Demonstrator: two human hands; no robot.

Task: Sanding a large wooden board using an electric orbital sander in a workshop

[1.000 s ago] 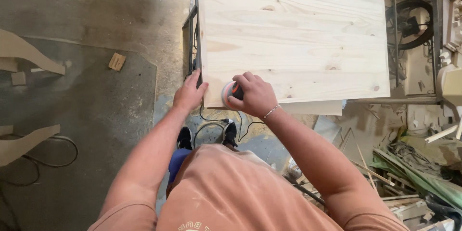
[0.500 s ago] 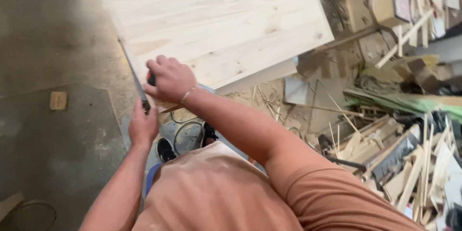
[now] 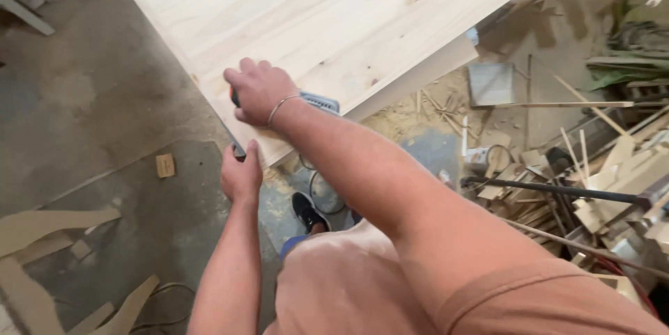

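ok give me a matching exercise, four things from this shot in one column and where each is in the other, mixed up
1. right hand
2. left hand
3. small wood block
4. scrap strips

a. on the floor left of the hands
b. piled on the floor at right
c. on a tool atop the panel
d. at the panel's near edge

Pairs: 1-c, 2-d, 3-a, 4-b
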